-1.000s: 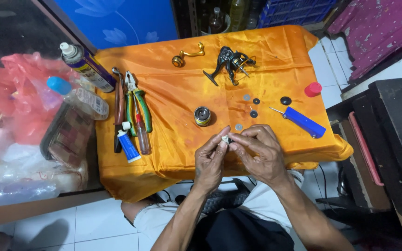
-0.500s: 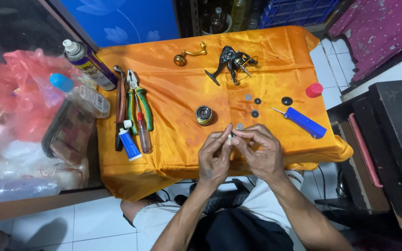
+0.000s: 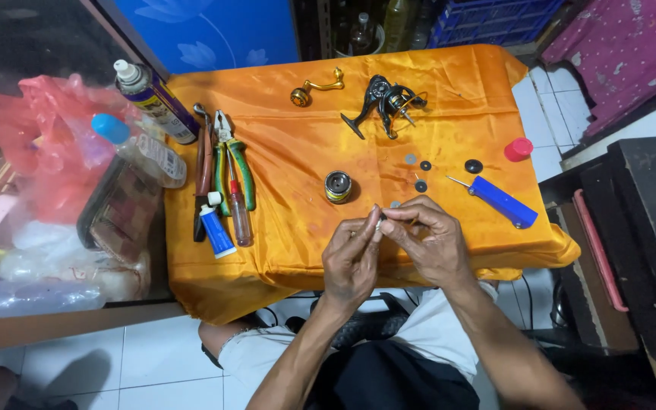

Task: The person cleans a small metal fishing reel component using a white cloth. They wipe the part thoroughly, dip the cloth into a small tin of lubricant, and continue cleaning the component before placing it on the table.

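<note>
The left hand (image 3: pixel 351 258) and the right hand (image 3: pixel 427 244) are meeting over the near edge of the tabletop covered in shiny orange cloth (image 3: pixel 305 235). Both are curling inward, their fingertips pinching a tiny pale metal part (image 3: pixel 379 223) between them; it is too small to tell more about it. The part is hanging just above the cloth, close to the person's body.

Just beyond the hands, a round dark spool with a yellowish band (image 3: pixel 338 187) is sitting upright on the cloth. Small dark discs and washers (image 3: pixel 421 184) are lying scattered near it, and a blue-handled tool with a thin metal tip (image 3: pixel 499 200) is lying to the right of them. A red round cap (image 3: pixel 518 149) is sitting near the right edge. Farther back, a black fishing reel body (image 3: pixel 383 102) is resting beside a gold-coloured crank handle (image 3: pixel 314 88).

On the left side, green-handled pliers (image 3: pixel 233 163) are lying next to a small blue tube with a white cap (image 3: pixel 215 228) and a clear-handled screwdriver (image 3: pixel 238 212). A spray can with a white nozzle (image 3: pixel 157 99) is leaning at the left edge, beside a clear bottle with a blue cap (image 3: pixel 142 148).
</note>
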